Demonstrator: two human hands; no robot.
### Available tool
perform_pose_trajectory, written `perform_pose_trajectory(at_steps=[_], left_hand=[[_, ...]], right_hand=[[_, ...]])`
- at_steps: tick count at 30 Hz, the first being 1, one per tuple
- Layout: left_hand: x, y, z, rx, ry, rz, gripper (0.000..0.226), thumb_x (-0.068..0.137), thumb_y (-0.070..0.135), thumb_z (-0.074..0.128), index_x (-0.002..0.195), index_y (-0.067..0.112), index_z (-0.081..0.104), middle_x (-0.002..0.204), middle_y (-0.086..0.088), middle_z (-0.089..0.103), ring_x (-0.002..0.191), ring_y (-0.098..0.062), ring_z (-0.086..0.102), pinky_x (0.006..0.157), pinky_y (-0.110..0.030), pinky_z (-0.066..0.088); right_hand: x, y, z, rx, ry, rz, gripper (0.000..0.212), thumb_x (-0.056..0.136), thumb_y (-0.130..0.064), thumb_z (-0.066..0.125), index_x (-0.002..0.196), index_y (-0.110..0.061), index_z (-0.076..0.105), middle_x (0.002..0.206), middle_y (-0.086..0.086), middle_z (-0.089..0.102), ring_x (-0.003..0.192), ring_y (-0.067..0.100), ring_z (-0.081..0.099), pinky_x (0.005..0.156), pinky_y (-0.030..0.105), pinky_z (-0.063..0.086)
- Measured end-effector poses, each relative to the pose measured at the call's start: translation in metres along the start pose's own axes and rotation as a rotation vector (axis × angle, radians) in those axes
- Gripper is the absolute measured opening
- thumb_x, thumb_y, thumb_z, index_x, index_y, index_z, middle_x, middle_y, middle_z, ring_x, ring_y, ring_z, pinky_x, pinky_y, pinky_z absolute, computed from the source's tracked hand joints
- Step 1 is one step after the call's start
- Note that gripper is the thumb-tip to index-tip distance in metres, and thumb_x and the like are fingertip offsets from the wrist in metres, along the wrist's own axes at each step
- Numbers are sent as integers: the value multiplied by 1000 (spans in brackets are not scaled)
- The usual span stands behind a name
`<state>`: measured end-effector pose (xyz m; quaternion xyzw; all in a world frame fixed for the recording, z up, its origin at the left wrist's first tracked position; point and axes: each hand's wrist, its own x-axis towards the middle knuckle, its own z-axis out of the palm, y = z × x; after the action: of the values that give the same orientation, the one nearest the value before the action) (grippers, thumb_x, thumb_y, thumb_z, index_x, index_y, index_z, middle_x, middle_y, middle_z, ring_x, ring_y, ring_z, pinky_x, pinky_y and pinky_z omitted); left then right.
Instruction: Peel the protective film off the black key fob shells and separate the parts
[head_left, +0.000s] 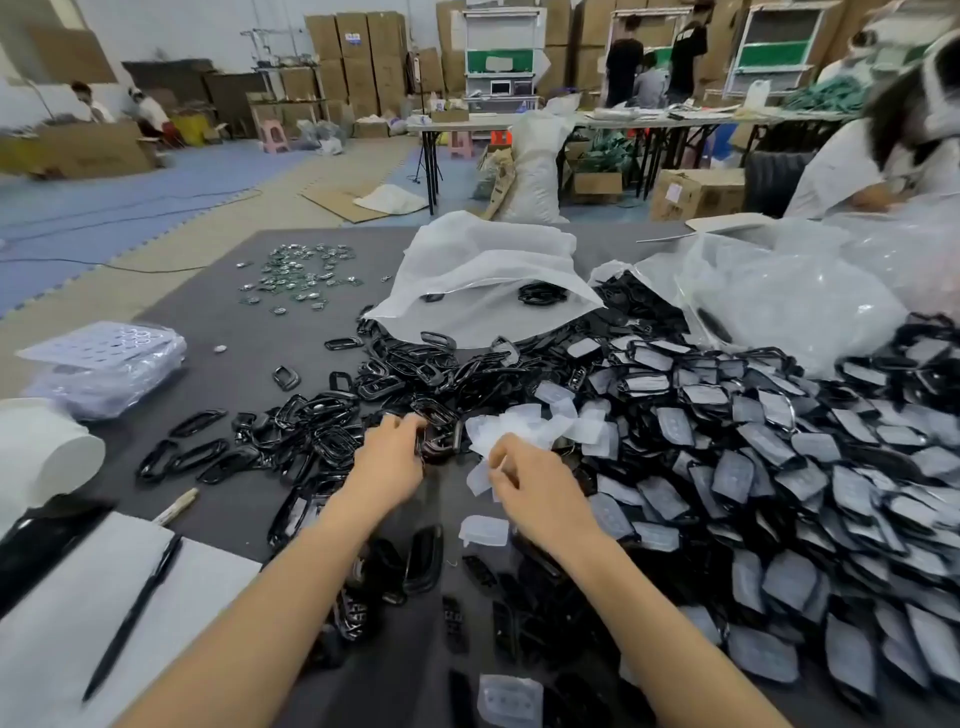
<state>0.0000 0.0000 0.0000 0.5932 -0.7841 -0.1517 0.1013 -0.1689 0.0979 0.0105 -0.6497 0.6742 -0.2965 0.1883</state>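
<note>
My left hand (392, 460) grips a black key fob shell (440, 439) at the near edge of a heap of bare black frames (363, 400). My right hand (535, 491) is just to its right, fingers curled, pinching a piece of clear protective film (480, 478). More peeled films (540, 423) lie loose beyond the right hand. A large pile of film-covered shells (779, 457) fills the right side of the dark table (218, 312). Separated black parts (415, 566) lie between my forearms.
A white bag (488, 270) with a few black rings lies at the table's middle back, clear plastic bags (779, 296) to its right. Small shiny metal parts (301, 275) sit far left. A white notebook with a pen (135, 618) lies near left. Another person (893, 156) works at far right.
</note>
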Motion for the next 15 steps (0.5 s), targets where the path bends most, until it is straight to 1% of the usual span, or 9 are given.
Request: perform_pose_trajectory(at_steps=[1,3,5,7,9,10,12,13,15], left_hand=[[0,-4,-1,112,-73,-10,55,89,0,45,140,21,44,136,-11,43,125,-33,42,101,-46,39],[3,-14,7,249,-103,23,54,91,3,47,140,23,43,134,-8,44,124,-31,41,98,-45,41],[7,-21,11,287,-82,68,49,92,5,50,137,21,45,128,-8,46,119,-31,45,96,-42,42],[13,-22,10,293,-81,97,40,93,8,54,132,16,49,122,-10,48,114,-33,51,94,-43,44],[17,-20,5,355,-88,119,34,93,20,58,126,13,51,121,-11,51,114,-32,52,93,-42,44],[18,-19,5,428,-72,137,32,94,27,57,123,13,53,120,-9,54,115,-30,52,93,-41,43],[17,-18,5,571,25,194,28,97,36,48,113,17,60,115,-3,60,114,-25,52,93,-39,38],[16,-17,5,612,70,206,28,98,36,44,108,18,62,112,-1,63,113,-24,54,93,-39,35],[11,-15,5,606,158,224,28,100,34,40,103,19,62,107,2,65,109,-23,56,96,-39,31]], right_hand=[[0,2,3,-42,-67,23,7,96,-20,49,96,-22,55,92,-3,66,85,18,58,68,30,44],[-1,7,8,-119,-123,39,15,93,-15,49,99,-21,61,103,-2,65,95,20,59,73,31,46],[-4,9,11,-140,-161,55,18,92,-11,48,97,-16,65,102,1,66,96,22,59,79,36,50],[-6,8,9,-142,-157,44,19,91,-10,49,95,-14,68,100,4,68,94,23,61,81,38,51],[-9,7,7,-136,-143,11,19,91,-12,50,94,-14,69,98,4,69,93,23,61,80,36,51],[-11,6,7,-146,-145,-2,18,92,-14,51,94,-14,69,98,3,69,93,22,61,80,35,50],[-16,4,5,-167,-158,-56,17,93,-19,53,96,-13,69,97,4,68,94,23,58,79,33,47],[-19,4,5,-176,-170,-78,16,93,-21,55,94,-13,69,94,4,68,94,23,57,78,33,46],[-24,1,5,-194,-232,-95,20,91,-29,61,90,-11,69,88,5,69,91,23,58,76,32,46]])
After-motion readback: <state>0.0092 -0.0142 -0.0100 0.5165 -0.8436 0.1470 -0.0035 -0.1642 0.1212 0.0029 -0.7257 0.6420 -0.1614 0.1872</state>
